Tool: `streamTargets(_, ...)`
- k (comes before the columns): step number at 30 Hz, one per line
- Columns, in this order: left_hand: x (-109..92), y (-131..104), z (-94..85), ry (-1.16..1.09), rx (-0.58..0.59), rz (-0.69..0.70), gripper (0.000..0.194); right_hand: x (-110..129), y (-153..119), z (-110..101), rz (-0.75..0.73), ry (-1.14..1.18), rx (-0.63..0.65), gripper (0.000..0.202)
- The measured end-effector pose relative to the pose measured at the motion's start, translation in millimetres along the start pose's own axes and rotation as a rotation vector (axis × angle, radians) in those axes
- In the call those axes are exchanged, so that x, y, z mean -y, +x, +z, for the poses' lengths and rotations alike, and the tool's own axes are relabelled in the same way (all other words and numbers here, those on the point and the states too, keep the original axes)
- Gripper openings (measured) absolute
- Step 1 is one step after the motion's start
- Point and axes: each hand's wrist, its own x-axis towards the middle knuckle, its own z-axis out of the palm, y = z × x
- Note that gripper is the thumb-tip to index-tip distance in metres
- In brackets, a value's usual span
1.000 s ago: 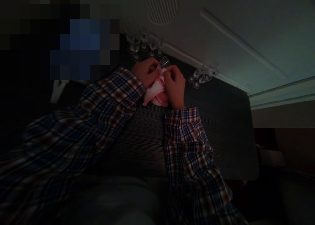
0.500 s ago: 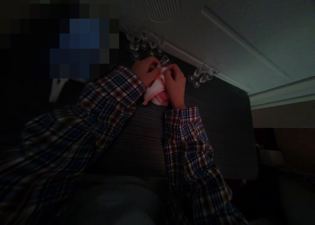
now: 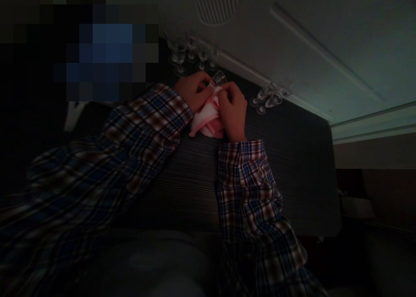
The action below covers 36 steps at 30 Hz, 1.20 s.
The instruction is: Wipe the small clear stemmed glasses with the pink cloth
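Over the dark table, my left hand is closed at the near end of a small clear glass, with its thumb against a pink-and-white cloth. The bowl of the glass points away from me, past my fingers. Cloth and fingers hide the rest of it. My right hand pinches the upper part of the cloth against the glass from the right. Below both hands the cloth hangs bunched, its lower end at the tabletop.
Several stemmed glasses stand at the back left against a pale panel. Another group of small glasses is at the right along the same panel. The table ends at a rounded right corner. Pixelation covers the upper left.
The view has shifted slightly. Both hands keep their grip on the glass and the cloth, with hardly any visible movement.
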Motion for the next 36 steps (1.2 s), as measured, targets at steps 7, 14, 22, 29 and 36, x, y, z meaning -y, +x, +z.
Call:
streamTargets(7, -9.3, -2.8, -4.4, 0.033, 0.066, -0.053, 0.025, -0.9, 1.1, 0.7, -0.027, -0.026, -0.024, 0.021)
streamTargets(14, -12.6, -3.8, -5.6, 0.055, 0.076, -0.07, 0.027, -1.6, 0.9, 0.5, -0.024, -0.027, -0.012, 0.022)
streamTargets(22, -2.9, -2.4, -0.1, -0.006, -0.04, 0.028, 0.024, -5.6, 2.2, 2.7, -0.045, -0.014, -0.04, 0.021)
streamTargets(29, -6.6, -2.9, -2.0, 0.004, -0.044, 0.025, 0.023, -6.0, 2.1, 2.6, -0.077, -0.049, -0.052, 0.019)
streamTargets(36, -6.4, -2.9, -1.1, 0.007, -0.054, 0.062, 0.023, -4.4, 1.9, 2.4, -0.047, -0.043, -0.034, 0.014)
